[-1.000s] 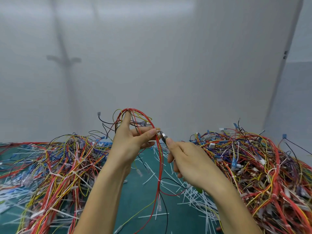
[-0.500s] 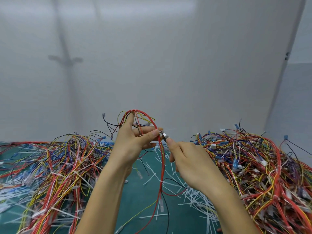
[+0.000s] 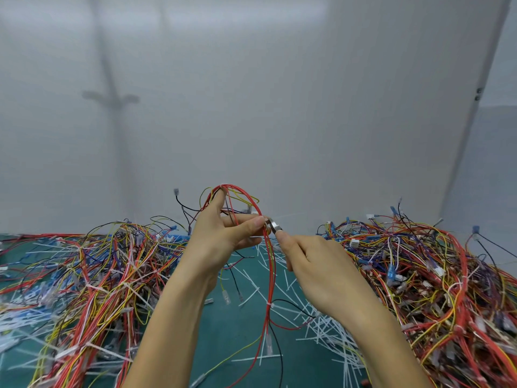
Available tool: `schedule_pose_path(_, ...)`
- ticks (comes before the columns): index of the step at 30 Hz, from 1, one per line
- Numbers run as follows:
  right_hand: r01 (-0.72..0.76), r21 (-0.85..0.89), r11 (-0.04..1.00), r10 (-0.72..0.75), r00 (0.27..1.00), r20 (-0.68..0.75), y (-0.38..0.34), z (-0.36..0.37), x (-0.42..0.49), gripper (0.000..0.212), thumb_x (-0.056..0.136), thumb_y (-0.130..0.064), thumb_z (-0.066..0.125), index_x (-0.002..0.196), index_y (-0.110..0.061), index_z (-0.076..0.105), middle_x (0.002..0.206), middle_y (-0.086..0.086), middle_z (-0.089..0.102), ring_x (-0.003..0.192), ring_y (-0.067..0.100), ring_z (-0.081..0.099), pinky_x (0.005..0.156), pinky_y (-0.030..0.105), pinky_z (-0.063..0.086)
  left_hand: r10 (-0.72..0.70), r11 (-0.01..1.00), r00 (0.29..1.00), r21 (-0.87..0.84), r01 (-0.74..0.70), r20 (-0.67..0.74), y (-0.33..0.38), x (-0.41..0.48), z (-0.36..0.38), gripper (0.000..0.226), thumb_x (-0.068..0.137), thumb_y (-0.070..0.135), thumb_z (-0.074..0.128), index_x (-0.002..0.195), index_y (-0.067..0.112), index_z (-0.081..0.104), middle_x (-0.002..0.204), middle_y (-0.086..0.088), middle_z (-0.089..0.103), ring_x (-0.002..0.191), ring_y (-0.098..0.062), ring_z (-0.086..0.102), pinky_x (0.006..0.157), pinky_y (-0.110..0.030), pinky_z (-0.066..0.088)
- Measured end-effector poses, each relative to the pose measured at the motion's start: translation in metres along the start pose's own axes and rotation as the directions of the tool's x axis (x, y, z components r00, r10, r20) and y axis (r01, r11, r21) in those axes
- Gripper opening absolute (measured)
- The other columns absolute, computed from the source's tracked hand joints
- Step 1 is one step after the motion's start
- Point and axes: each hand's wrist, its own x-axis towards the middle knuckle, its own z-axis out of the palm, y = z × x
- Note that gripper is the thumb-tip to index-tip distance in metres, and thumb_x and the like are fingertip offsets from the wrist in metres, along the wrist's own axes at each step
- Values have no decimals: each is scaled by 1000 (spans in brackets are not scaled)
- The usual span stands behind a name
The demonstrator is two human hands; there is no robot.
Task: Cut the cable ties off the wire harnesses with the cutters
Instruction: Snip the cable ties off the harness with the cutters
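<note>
- Cut cable ties [image 3: 321, 329] litter our green mat [image 3: 223, 331].
- Our left hand [image 3: 221, 245] pinches a raised red wire harness [image 3: 270, 275], whose tail hangs to the mat.
- Our right hand [image 3: 324, 273] grips the cutters [image 3: 273, 227], tips touching the harness.
- The left harness pile [image 3: 98, 275] and the right harness pile [image 3: 433, 275] flank us.

The counter [image 3: 237, 334] is topped with a dark green mat that runs back to the pale far wall. On its left sprawls a low heap of red, yellow, blue and black wire harnesses [image 3: 98, 275], many bound with white ties. A taller, denser heap of multicoloured harnesses [image 3: 425, 281] covers the right. Between them thin white plastic cable-tie offcuts [image 3: 321, 327] lie scattered, thickest beside the right heap.
</note>
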Motion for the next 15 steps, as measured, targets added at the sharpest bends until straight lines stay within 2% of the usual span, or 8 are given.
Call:
schedule_pose_path(10,-7,-30,1000,7,1000,25,1,-1,0,60,100,-56,19,68,-20,55,63,0,56,59,10,49,63,36,37,17,1000,1000,25,-17,-24,-1,0,4,96,75,9,76,153,15,19,88,-11,76,77,-21,74,64,-24,58)
schedule_pose_path(15,-4,-26,1000,4,1000,7,3,1,0,61,101,-56,19,69,-19,57,64,1,58,62,13,52,65,37,38,15,1000,999,22,-14,-30,-4,0,5,100,78,8,74,156,17,12,87,-10,77,77,-20,74,63,-23,57)
